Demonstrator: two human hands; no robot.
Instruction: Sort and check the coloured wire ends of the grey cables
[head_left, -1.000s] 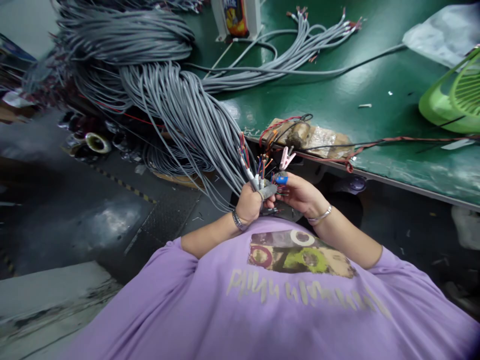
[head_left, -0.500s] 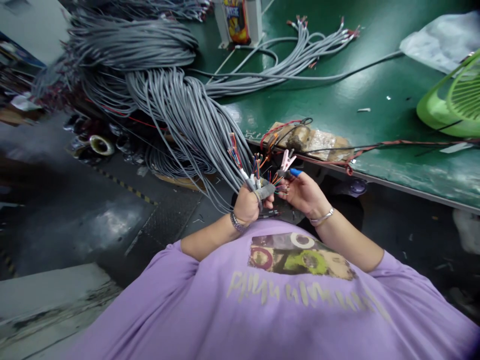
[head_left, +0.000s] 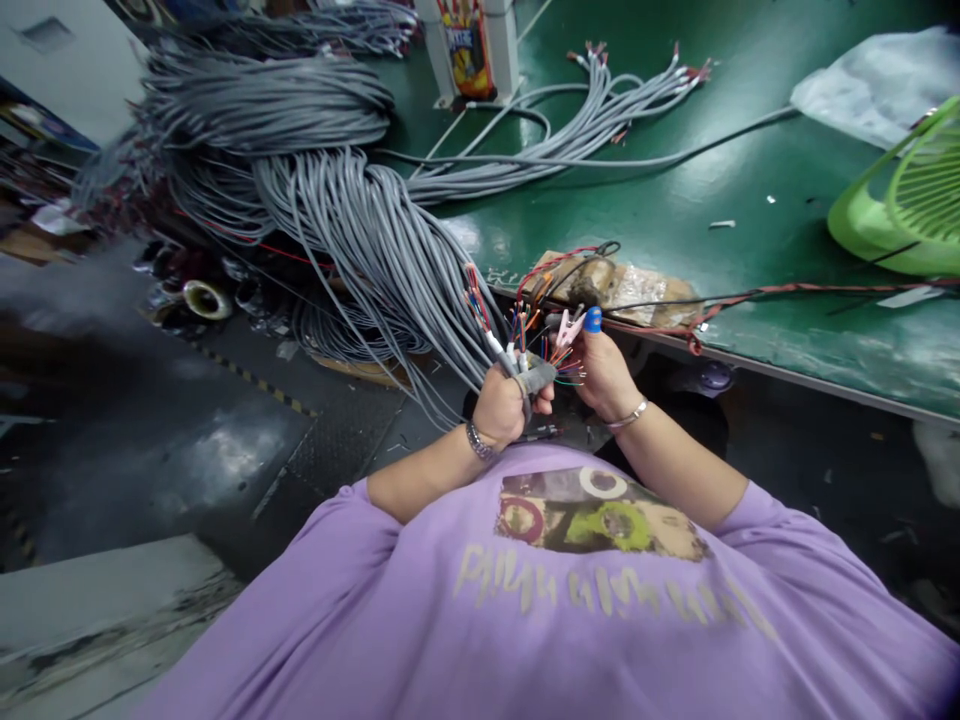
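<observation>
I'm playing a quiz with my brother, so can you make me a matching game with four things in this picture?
Things:
1. left hand
2. clip
3. fingertip cover
4. plastic bag

Clues:
A. blue, on the right hand
B. whitish, lying on the green table
C. closed around grey cables
D. pale pink

Right pairs: 1-C, 2-D, 3-A, 4-B
</observation>
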